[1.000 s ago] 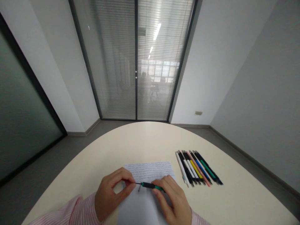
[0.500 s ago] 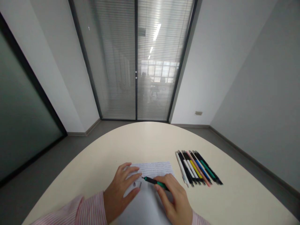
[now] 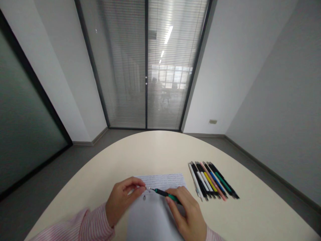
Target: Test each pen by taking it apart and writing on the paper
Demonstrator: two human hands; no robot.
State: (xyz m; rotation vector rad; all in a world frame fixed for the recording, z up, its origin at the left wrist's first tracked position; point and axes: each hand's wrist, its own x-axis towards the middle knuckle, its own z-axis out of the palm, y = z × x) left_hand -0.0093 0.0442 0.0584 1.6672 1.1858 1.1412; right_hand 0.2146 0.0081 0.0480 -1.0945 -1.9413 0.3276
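Observation:
My right hand (image 3: 187,212) holds a black and green pen (image 3: 163,193), its tip pointing left above a sheet of paper (image 3: 155,217) with lines of writing along its top. My left hand (image 3: 126,199) has thumb and fingertips pinched together near the pen's tip, on a small thin piece (image 3: 147,188) too small to name. A small dark object (image 3: 144,197) lies on the paper just below the pinched fingers.
Several pens (image 3: 212,180) in white, black, yellow, pink, blue and green lie side by side right of the paper on the round cream table (image 3: 155,147). Beyond the table stand glass panels with blinds (image 3: 125,83) and pale walls.
My left hand has drawn its spread fingers together into a pinch and turned toward the pen's tip. The small grey stick that lay on the paper no longer shows there. My right hand is nearly still.

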